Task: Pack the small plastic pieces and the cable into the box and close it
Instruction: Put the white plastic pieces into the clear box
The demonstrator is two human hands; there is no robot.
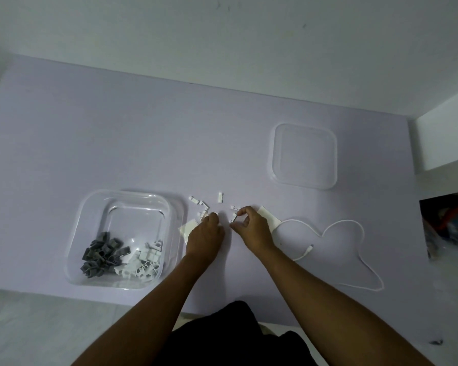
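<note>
A clear plastic box (175, 207) stands open at the left of the table, holding several grey pieces (101, 253) and white pieces (146, 260). Its clear lid (304, 155) lies apart at the right rear. A few small white plastic pieces (220, 197) are scattered on the table between box and lid. My left hand (205, 233) is closed over white pieces just right of the box. My right hand (251, 225) pinches a small white piece (233, 217) between thumb and fingers. A white cable (341, 225) lies looped to the right of my right hand.
White paper sheets (269, 217) lie under and beside both hands. A white block (444, 138) stands at the table's right edge, with a dark cluttered patch (447, 223) below it. The lilac table (117, 141) ends at a near edge just below the box.
</note>
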